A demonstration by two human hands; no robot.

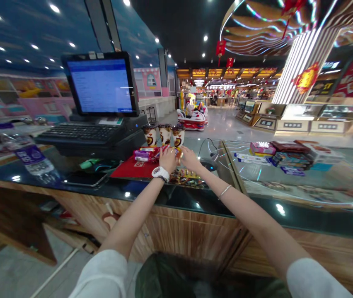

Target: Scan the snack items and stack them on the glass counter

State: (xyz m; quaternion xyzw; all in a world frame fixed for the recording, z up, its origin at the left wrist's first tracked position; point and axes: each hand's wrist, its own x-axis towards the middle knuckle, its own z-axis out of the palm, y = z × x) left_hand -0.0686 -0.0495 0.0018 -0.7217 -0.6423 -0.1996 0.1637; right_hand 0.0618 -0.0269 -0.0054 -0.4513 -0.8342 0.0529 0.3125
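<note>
My left hand (168,159), with a white watch at its wrist, rests over shiny wrapped snack packets on the counter. Close beside it, my right hand (190,159) has its fingers curled inward. Between the two hands shows an orange-brown snack packet (178,155), gripped by both and partly covered by fingers. Purple-pink snack packets (143,155) lie to the left on a red sheet (133,169). Three patterned cups with dark lids, the middle one (164,135) among them, stand just behind my hands. More small colourful packets (185,179) are below my wrists.
A monitor (103,87) and keyboard (73,131) stand left, with a water bottle (33,155) and tablet (86,179) nearby. Boxed snacks (293,154) are stacked on the glass top at right. A round black device (209,164) with a cable sits beyond my right forearm.
</note>
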